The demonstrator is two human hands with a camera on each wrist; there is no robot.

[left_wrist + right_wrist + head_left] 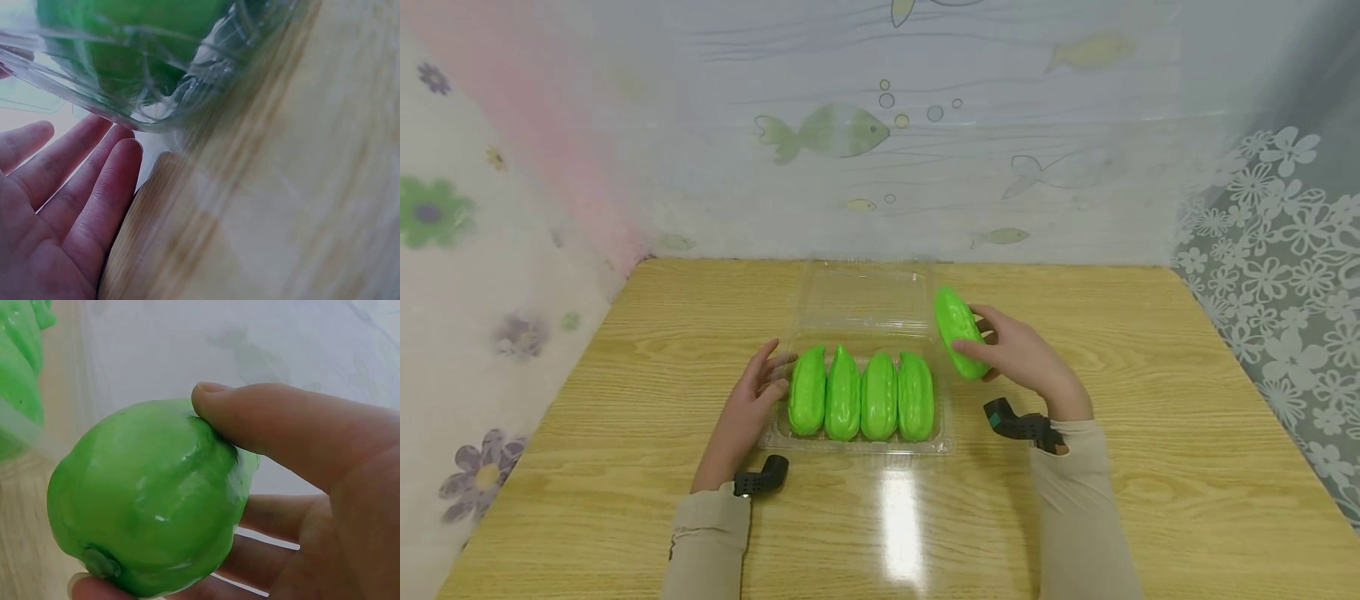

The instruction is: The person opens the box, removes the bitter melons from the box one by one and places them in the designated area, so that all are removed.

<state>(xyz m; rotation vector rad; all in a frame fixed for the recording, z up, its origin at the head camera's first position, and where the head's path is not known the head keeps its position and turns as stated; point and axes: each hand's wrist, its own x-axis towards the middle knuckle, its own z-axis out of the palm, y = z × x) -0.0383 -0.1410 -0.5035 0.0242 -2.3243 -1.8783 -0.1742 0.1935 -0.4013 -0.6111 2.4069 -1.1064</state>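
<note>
Just right of the box my right hand (1026,354) holds a glossy bright-green bitter melon (957,325), which looks like a plastic toy, up above the table. In the right wrist view the thumb presses on one side of the melon (150,500), its stem end turned to the camera, with fingers wrapped behind and beneath. Several like melons (842,400) lie side by side in a clear plastic box (857,447). At the box's left side is my left hand (752,396); the left wrist view shows its fingers (103,200) extended, fingertips right at the box wall.
The box's clear lid (865,296) lies folded back toward the wall on the wooden table (647,400). A fish-patterned curtain (850,192) hangs along the far edge. Flowered coverings stand on both sides, and a black wrist mount (1018,423) sits on each arm.
</note>
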